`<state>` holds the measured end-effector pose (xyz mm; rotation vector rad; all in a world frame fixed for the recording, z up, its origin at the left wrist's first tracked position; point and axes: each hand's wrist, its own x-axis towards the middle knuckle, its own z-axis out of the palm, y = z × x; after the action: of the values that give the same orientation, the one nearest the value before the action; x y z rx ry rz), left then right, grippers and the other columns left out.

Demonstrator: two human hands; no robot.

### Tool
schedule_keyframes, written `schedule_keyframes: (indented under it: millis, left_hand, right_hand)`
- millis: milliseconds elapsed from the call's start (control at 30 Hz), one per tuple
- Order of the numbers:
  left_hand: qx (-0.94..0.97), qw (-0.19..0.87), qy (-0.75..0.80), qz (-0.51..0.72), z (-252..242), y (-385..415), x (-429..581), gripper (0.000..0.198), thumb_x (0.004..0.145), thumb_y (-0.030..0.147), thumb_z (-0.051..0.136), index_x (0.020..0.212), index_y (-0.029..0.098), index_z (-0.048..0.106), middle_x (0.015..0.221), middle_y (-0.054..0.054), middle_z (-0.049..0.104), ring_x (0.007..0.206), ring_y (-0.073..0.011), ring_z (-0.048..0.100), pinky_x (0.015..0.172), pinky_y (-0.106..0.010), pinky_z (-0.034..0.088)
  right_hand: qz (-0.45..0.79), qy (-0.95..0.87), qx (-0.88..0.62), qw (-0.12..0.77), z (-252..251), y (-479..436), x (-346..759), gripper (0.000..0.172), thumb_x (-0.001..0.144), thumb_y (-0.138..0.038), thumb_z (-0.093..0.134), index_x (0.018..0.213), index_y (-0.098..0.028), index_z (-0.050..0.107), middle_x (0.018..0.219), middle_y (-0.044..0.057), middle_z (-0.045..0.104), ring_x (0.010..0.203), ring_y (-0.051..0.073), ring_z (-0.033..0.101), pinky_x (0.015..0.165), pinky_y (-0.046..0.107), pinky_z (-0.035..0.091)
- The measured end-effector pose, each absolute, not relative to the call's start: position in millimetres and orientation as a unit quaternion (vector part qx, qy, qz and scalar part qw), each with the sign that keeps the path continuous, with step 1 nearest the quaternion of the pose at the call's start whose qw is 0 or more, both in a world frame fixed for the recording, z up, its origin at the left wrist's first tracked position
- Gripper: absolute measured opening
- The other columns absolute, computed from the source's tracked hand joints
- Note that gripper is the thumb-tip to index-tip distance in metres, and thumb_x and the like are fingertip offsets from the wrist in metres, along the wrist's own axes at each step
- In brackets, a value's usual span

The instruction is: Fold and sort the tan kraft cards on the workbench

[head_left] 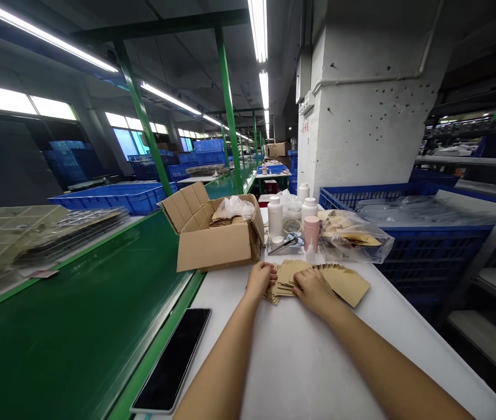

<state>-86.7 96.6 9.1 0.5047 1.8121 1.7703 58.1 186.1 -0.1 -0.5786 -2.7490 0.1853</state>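
Note:
A row of small brown kraft paper envelopes point(289, 273) lies fanned out in overlapping layers on the white table. At its left end is my left hand point(261, 280), fingers curled in against the edges of the envelopes. My right hand point(315, 289) rests on the middle of the row, its bent fingers gripping envelopes there. To the right of it, more envelopes point(347, 283) spread out in a fan. My palms face down or inward, so the fingertips are partly hidden.
An open cardboard box point(217, 248) stands behind my left hand. White bottles point(275, 216), a pink bottle point(311, 232) and a clear bag of envelopes point(355, 233) stand behind the row. A phone point(173, 359) lies at left, beside the green conveyor belt point(77, 332). A blue crate point(422, 256) is at right.

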Motion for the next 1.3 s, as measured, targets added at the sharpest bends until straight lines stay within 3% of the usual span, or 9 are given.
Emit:
schedule_keyframes:
  millis: [467,667,867,1067,1300]
  left_hand:
    - [0.169,0.301,0.647,0.680,11.1,97.8,-79.2,0.011,0.076,0.021,0.054,0.082,0.013,0.050,0.076,-0.004,0.059,0.055,-0.0081,0.058,0.050,-0.017,0.045]
    - [0.157,0.316,0.624,0.697,14.3,98.7,-76.9,0.013,0.077,0.021,0.052,0.087,0.015,0.049,0.082,-0.006,0.061,0.064,-0.0111,0.063,0.053,-0.018,0.048]
    - [0.162,0.312,0.623,0.699,14.9,98.7,-75.1,0.012,0.075,0.020,0.052,0.086,0.015,0.049,0.081,-0.006,0.060,0.063,-0.0117,0.063,0.052,-0.019,0.047]
    - [0.159,0.259,0.636,0.709,15.5,97.2,-80.3,0.018,0.072,0.028,0.056,0.083,0.015,0.052,0.086,-0.006,0.062,0.065,-0.0097,0.061,0.053,-0.017,0.042]
    - [0.214,0.223,0.635,0.708,14.0,96.4,-77.3,0.013,0.069,0.019,0.049,0.080,0.014,0.054,0.075,-0.006,0.062,0.060,-0.0100,0.057,0.051,-0.018,0.038]
  right_hand:
    - [0.102,-0.960,-0.186,0.184,-0.6,183.7,59.8,0.019,0.077,-0.031,0.056,0.092,-0.019,0.057,0.099,0.004,0.062,0.097,0.021,0.050,0.085,0.033,0.035]
    - [0.127,-0.954,-0.195,0.191,-1.1,183.3,59.9,0.022,0.077,-0.034,0.055,0.094,-0.020,0.057,0.098,0.005,0.062,0.097,0.021,0.050,0.083,0.032,0.035]
    - [0.093,-0.954,-0.202,0.199,-2.9,180.6,57.9,0.018,0.079,-0.019,0.043,0.090,-0.018,0.057,0.091,0.006,0.063,0.090,0.019,0.052,0.080,0.030,0.035]
    - [0.078,-0.958,-0.191,0.201,-2.3,176.4,57.8,0.020,0.078,-0.018,0.044,0.091,-0.019,0.058,0.090,0.005,0.063,0.089,0.019,0.052,0.079,0.030,0.035]
    - [0.105,-0.953,-0.165,0.230,1.4,173.3,61.7,0.016,0.077,-0.029,0.050,0.087,-0.019,0.057,0.094,0.005,0.062,0.092,0.019,0.051,0.084,0.031,0.036]
